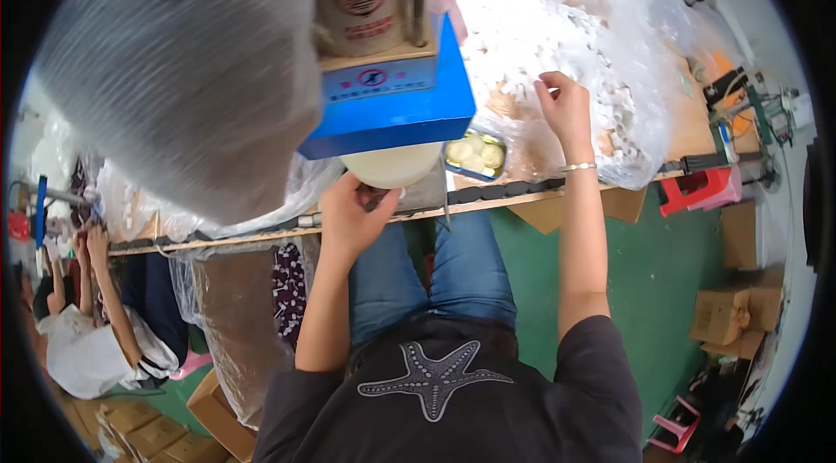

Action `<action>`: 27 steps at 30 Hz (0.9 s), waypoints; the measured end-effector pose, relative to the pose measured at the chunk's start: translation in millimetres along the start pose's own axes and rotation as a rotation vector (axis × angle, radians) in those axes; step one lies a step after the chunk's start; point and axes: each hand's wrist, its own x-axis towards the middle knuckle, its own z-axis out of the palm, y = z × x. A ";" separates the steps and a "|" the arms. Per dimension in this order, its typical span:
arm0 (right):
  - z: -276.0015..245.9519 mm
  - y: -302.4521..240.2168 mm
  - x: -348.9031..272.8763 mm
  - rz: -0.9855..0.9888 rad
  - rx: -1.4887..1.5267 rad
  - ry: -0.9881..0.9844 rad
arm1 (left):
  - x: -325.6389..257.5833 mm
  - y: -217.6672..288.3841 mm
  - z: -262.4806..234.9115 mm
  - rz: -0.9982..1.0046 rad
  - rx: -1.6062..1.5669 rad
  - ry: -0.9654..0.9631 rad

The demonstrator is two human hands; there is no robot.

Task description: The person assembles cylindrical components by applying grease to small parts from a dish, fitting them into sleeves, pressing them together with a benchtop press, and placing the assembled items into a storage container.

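A bench machine with a blue housing and a cream rounded part beneath it stands in front of me. My left hand is at this rounded part, its fingers closed; something dark shows between them, too hidden to name. My right hand is over a heap of small white pieces on clear plastic sheeting. Its thumb and forefinger are curled toward each other, and I cannot make out anything in them. Between my hands, a small tin of pale round pieces sits near the bench edge.
A large plastic-wrapped bundle fills the upper left. Red and pink stools stand right of the bench. Cardboard boxes are stacked on the green floor. Another person works at the far left.
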 end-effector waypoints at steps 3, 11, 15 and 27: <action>-18.5 30.5 -8.2 0.106 -0.065 0.239 | 0.5 2.2 -4.9 -0.046 0.137 -0.056; -65.1 102.0 -48.4 0.207 -0.228 0.010 | 6.7 -3.6 0.3 0.110 0.307 -0.169; -63.0 95.7 -48.4 0.167 -0.119 -0.061 | -3.9 -7.4 2.1 0.134 0.365 -0.160; -68.1 85.2 -46.0 0.129 -0.134 0.067 | -8.5 -17.9 -1.3 0.178 0.248 -0.130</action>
